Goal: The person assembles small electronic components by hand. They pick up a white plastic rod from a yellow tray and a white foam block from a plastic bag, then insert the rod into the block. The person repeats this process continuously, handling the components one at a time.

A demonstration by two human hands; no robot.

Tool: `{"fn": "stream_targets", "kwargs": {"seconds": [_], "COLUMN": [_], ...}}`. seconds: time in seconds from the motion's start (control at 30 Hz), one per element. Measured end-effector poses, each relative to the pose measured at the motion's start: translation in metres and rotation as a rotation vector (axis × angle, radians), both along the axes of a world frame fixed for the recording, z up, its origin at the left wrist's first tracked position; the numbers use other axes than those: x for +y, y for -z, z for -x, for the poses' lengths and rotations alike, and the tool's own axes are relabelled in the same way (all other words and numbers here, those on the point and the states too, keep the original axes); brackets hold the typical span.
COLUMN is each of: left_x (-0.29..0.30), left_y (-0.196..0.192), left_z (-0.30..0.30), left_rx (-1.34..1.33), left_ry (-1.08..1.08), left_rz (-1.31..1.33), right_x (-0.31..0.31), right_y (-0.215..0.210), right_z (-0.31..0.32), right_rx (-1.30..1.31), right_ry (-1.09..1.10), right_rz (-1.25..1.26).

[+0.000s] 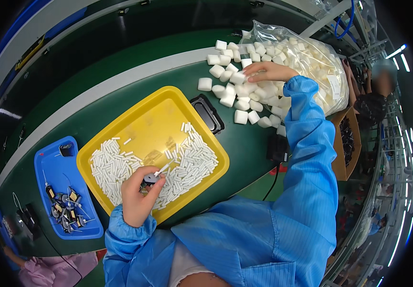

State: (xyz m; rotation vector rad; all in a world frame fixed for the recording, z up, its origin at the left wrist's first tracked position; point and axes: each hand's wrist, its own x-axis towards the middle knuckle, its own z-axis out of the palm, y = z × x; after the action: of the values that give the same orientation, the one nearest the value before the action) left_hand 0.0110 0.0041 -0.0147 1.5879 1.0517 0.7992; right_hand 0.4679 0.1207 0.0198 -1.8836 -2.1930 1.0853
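Observation:
My left hand [138,193] is closed over the near edge of the yellow tray [161,94]. Its thumb and fingers pinch a small dark part with a white stem [162,170], the stem pointing up and to the right; the fingers partly cover it. Short white tubes [194,160] lie heaped in the tray below, in a left and a right pile. Farther right, my right hand [269,71] reaches over loose white foam-like plugs [228,91]. Its fingers are stretched out and apart from the thumb, with the fingertips touching the plugs.
A clear plastic bag [328,62] of plugs lies at the far right, above a cardboard box [354,162]. A blue tray [79,234] with several dark stemmed parts [67,208] stands left. A black tray [207,114] and black adapter [277,147] sit right. Other people are at both sides.

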Motion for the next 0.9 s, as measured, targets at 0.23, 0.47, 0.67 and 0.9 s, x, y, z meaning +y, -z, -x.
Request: {"fn": "stream_targets", "kwargs": {"seconds": [0.23,0.47,0.67,0.9], "left_x": [-0.001,-0.002,-0.005,-0.010], "left_y": [0.011,0.014,0.010,0.013], "left_z": [0.003,0.010,0.008,0.017], "left_rx": [-0.006,-0.017,-0.030,-0.156], "left_ry": [-0.021,-0.058,-0.017,-0.020], "left_rz": [0.015,0.018,0.020,0.084], "right_x": [0.087,0.106,0.050,0.023], "right_y": [0.035,0.070,0.059,0.019], "right_z": [0.031,0.032,0.049,0.070], "right_rx": [-0.134,-0.399,-0.376,-0.376], "right_ry": [0.147,-0.065,-0.201,0.028], "right_rz": [-0.402,-0.272,-0.350,-0.414]}}
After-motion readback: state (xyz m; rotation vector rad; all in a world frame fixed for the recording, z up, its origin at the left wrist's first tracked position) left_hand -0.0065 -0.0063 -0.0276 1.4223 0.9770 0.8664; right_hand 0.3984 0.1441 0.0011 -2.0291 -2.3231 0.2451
